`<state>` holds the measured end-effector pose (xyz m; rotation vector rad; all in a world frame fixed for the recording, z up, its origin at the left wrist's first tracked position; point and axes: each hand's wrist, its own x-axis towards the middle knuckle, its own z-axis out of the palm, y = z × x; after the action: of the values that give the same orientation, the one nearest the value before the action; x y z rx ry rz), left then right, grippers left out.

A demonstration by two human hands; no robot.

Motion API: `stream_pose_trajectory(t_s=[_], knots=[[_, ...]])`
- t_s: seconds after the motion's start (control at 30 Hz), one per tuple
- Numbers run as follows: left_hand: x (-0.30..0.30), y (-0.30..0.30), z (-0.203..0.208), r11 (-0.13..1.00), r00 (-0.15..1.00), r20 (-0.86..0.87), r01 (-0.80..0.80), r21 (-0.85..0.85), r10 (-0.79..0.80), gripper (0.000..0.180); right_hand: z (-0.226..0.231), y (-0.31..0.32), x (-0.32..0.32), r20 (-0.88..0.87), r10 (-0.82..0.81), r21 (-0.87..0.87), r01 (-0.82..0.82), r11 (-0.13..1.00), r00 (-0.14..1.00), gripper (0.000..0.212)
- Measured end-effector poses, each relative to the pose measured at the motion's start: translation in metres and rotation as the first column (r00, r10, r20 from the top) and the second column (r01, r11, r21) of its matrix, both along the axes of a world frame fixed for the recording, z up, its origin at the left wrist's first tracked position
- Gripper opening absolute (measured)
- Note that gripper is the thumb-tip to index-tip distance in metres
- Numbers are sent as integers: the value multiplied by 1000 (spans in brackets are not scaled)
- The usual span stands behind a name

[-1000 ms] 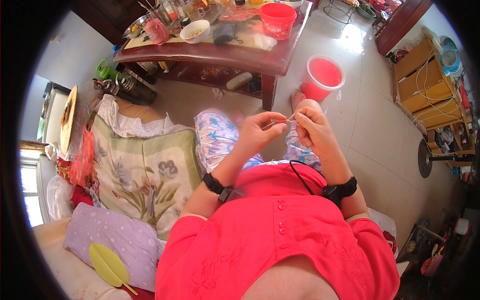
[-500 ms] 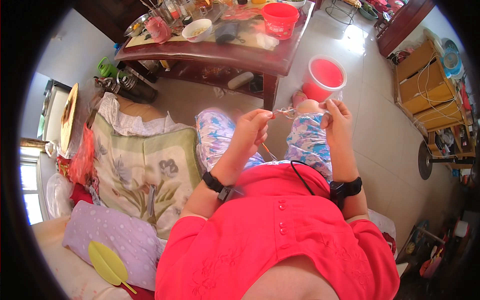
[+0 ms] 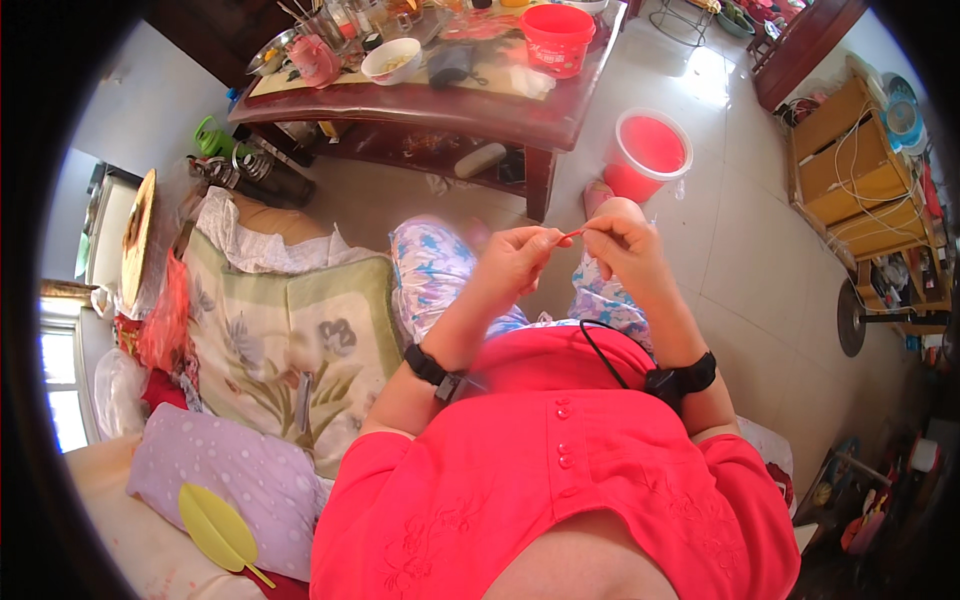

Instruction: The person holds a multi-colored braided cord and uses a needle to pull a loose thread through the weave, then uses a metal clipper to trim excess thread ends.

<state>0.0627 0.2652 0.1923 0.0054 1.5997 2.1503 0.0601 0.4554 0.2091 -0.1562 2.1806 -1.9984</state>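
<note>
Between my hands runs a short, thin orange-red strand (image 3: 571, 236); it looks like cord or wire, but I cannot tell which. My left hand (image 3: 513, 262) pinches one end with thumb and forefinger, the other fingers curled in. The fingers of my right hand (image 3: 622, 246) are closed on the strand just to the right, close to the left fingertips. Both hands are held above my lap, over the flowered trousers (image 3: 432, 265). Beyond the right hand, a red bucket (image 3: 632, 185) with a white rim stands on the floor.
Ahead is a dark red table (image 3: 440, 115) bearing a bowl (image 3: 392, 70), a dark pouch (image 3: 452, 65), a pink pot (image 3: 315, 62) and another red bucket (image 3: 557, 48). A cushioned sofa (image 3: 340, 300) lies left, with a purple pillow (image 3: 235, 460). Wooden drawers (image 3: 860, 150) stand right.
My right hand has moved left, close to the left one. The tangle of thin shiny strands seen between the hands no longer shows; a short orange-red piece spans them now.
</note>
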Motion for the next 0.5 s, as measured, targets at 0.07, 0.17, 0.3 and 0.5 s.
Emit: stream_pose_trajectory(t_s=[0.07, 0.17, 0.3, 0.5], knots=[[-1, -5, 1, 1000, 1000, 28, 11, -2, -11, 25, -6, 7, -4, -66, -79, 69, 84, 994, 995, 8], [-1, -11, 4, 984, 996, -68, 48, -170, -60, 25, -12, 13, -8, -209, -36, 42, 46, 998, 977, 8], [-2, -16, 7, 986, 992, -119, 15, -164, -35, 26, -11, 11, -7, -135, -32, -85, 21, 996, 990, 9], [-5, -21, 0, 998, 994, -106, 22, -62, -29, 26, 1, 5, -3, -35, -74, 1, 74, 997, 997, 12]])
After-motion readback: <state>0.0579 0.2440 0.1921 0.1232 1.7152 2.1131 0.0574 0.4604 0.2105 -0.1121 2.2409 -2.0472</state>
